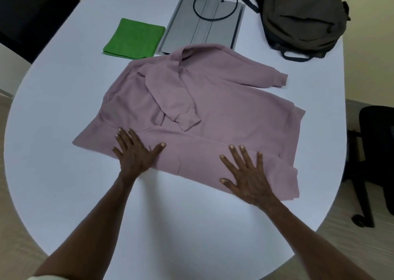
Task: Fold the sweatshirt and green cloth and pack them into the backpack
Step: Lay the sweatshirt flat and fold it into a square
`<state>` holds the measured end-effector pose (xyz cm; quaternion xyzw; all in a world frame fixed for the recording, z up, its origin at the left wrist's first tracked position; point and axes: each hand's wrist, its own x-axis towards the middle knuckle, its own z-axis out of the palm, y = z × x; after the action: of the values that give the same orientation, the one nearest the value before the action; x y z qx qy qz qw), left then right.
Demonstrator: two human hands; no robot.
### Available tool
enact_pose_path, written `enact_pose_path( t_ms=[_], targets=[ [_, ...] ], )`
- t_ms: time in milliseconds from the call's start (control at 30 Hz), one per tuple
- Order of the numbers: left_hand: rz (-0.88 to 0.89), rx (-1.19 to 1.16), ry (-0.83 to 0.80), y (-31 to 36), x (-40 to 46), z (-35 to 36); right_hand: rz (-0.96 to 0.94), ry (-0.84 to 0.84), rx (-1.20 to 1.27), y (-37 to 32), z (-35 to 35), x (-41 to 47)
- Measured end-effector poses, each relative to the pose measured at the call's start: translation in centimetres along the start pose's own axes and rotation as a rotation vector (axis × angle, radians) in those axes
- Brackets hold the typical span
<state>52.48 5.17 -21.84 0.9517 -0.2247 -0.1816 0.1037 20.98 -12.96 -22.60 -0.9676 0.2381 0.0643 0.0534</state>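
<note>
A mauve sweatshirt [223,113] lies spread on the white table [64,173]. One sleeve is folded across its chest and the other sleeve sticks out to the right. My left hand [136,154] rests flat with spread fingers on the near left part of the sweatshirt. My right hand [247,173] presses flat on its near right edge. A folded green cloth [134,38] lies beyond the sweatshirt at the back left. The dark grey backpack [302,17] lies at the back right, and whether it is zipped I cannot tell.
A grey flat panel [226,32] with a black cable [213,19] looped on it sits in the middle at the back, touching the sweatshirt's top. A black office chair [373,151] stands right of the table. Another dark chair [27,13] is at the far left.
</note>
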Motion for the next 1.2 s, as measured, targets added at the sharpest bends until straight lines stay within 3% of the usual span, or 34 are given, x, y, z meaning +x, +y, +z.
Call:
enact_pose_path(
  t_ms=[200, 500, 667, 767, 833, 900, 1067, 1200],
  targets=[
    [-0.002, 0.018, -0.016, 0.1, 0.3, 0.1, -0.048, -0.081, -0.040, 2.5, -1.2, -0.9],
    [-0.003, 0.089, -0.028, 1.7, -0.5, -0.2, -0.075, -0.019, -0.024, 4.7, -0.7, -2.7],
    [-0.020, 0.040, -0.054, 4.3, -1.3, 0.5, 0.042, 0.263, 0.137, 3.0, -1.3, -0.5],
    [-0.057, 0.020, -0.038, 4.5, -1.6, 0.8, 0.047, 0.492, 0.264, 0.4, -3.6, 5.4],
    [-0.044, 0.031, -0.020, 4.2, -1.3, 1.3, 0.011, 0.550, 0.356, -2.0, -5.0, 10.5],
    [-0.035, 0.040, -0.010, 3.9, -0.9, 1.5, -0.045, 0.474, 0.383, -4.5, -5.8, 15.2],
    [-0.031, 0.076, -0.012, 3.8, -0.4, 1.8, -0.079, 0.116, 0.128, -8.5, -5.4, 21.4],
    [-0.039, 0.070, -0.040, 4.0, -0.5, 1.5, -0.015, 0.129, 0.024, -9.4, -4.5, 22.2]
  ],
)
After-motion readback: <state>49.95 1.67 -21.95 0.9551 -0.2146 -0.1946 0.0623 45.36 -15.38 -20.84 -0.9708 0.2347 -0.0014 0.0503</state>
